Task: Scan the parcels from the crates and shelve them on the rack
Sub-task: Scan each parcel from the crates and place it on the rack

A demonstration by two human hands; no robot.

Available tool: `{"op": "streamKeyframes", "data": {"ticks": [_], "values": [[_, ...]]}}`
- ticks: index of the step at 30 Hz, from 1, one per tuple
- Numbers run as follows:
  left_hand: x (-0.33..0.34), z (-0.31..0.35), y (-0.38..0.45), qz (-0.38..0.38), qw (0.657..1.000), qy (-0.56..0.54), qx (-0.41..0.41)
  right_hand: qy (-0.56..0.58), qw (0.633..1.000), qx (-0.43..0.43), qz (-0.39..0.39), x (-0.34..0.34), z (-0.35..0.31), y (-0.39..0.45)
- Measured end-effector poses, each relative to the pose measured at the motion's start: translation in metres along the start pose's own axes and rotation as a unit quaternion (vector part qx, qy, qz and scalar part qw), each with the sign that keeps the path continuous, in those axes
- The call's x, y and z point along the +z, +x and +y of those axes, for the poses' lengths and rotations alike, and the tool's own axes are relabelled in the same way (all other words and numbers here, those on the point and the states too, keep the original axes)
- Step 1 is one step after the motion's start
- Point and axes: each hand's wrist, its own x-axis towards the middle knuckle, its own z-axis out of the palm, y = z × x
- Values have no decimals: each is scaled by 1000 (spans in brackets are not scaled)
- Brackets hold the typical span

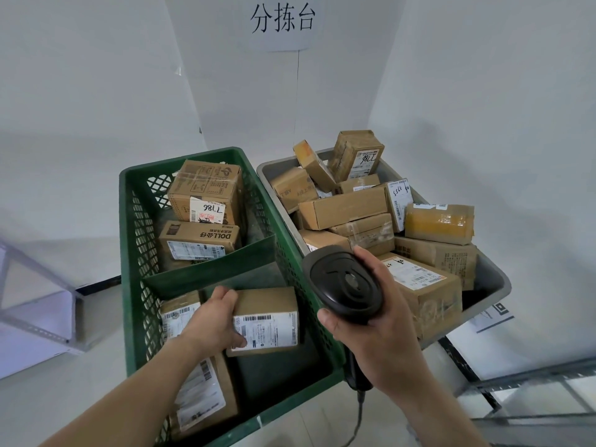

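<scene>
Head camera looks down on two crates set side by side against a white corner. On the left stands a green crate (290,240) with lattice walls and a slanted divider across its middle. In its near compartment the left hand (213,321) grips a small cardboard parcel (267,317), fingers curled over its far edge and thumb under its near left corner, so that the white barcode label faces up. Two more labelled boxes lie in that compartment: one (175,312) just left of the held parcel, partly hidden by the wrist, and a larger one (206,395) nearer the camera, under the forearm. In the far compartment a taped box marked 786 (206,191) sits above a box printed DOLL (200,240).

The right hand (377,327) is wrapped around a black barcode scanner (343,283), its head raised over the gap between the crates, near the held parcel but apart from it; its cable (356,424) hangs down toward the floor.

On the right, a grey crate (496,279) is heaped with brown parcels (345,208), several tilted or leaning on each other. A paper sign with black characters (283,19) hangs on the far wall. Metal rack framing shows at the left edge (38,304) and the near right corner (532,391).
</scene>
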Motion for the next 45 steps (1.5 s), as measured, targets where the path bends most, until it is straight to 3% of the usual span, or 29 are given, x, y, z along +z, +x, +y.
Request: {"op": "streamKeyframes", "data": {"ticks": [5, 10, 16, 22, 24, 29, 37, 39, 45], "values": [[7, -3, 0, -88, 996, 0, 17, 3, 1000, 3, 0, 4, -2, -3], [13, -2, 0, -120, 992, -8, 35, 0, 1000, 3, -1, 4, -2, -6], [3, 8, -3, -56, 995, -67, 50, 1, 1000, 6, -3, 2, -3, -9], [-37, 10, 4, -22, 975, -222, -11, 1, 1000, -1, 6, 3, -11, -8], [-54, 8, 5, -17, 958, -284, -17, -2, 1000, -8, 3, 5, -14, -7], [-91, 6, 0, -8, 864, -501, -49, -3, 1000, -24, 0, 14, -22, -4], [-125, 10, -4, -48, 726, -686, 6, 9, 1000, -17, -12, 30, -31, -6], [-131, 18, -6, -12, 717, -696, 3, 3, 1000, -19, -11, 34, -35, -6], [-146, 37, -15, 69, 750, -657, 36, 10, 1000, -23, -6, 41, -41, -4]]}}
